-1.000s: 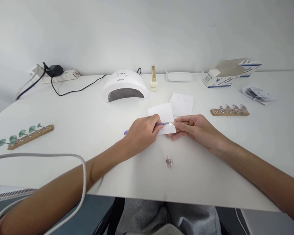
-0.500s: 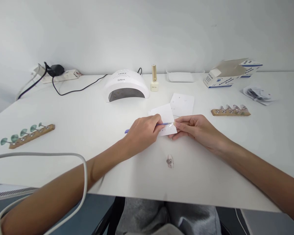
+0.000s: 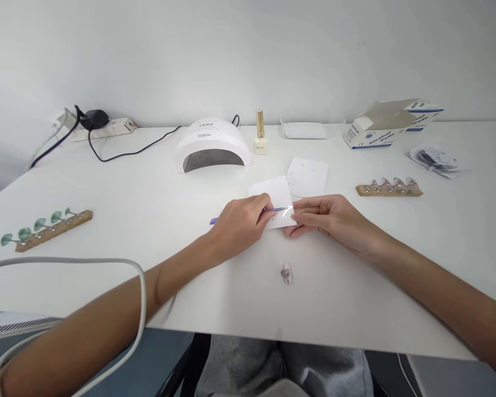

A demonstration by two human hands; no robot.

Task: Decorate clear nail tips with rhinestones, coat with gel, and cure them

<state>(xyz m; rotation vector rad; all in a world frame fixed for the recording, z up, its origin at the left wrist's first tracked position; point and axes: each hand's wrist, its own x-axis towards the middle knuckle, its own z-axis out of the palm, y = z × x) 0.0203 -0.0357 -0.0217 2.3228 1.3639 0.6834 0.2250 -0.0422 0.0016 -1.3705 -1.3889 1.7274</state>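
Note:
My left hand (image 3: 244, 223) is closed around a slim blue tool (image 3: 278, 209), whose thin tip rests at the face of a white card (image 3: 275, 190). Whether the tool is a pair of tweezers cannot be made out. Between thumb and fingers, my right hand (image 3: 324, 218) pinches the card's right edge. Small shiny bits dot the card's lower part, partly behind my left fingers. A second white sheet (image 3: 308, 173) with tiny specks lies just behind. Closer to me, a clear nail tip (image 3: 287, 273) with a round metal piece lies on the table.
A white nail lamp (image 3: 213, 140) stands at the back beside a gold-capped polish bottle (image 3: 260, 135). Wooden strips hold green nail tips (image 3: 41, 223) at left and clear ones (image 3: 391, 186) at right. An opened box (image 3: 372, 132), packets (image 3: 434, 160) and a looping grey cable (image 3: 143, 286) are also around.
The card has shifted slightly left, and my right fingertips now grip it lower on its edge. My left hand with the blue tool has barely moved.

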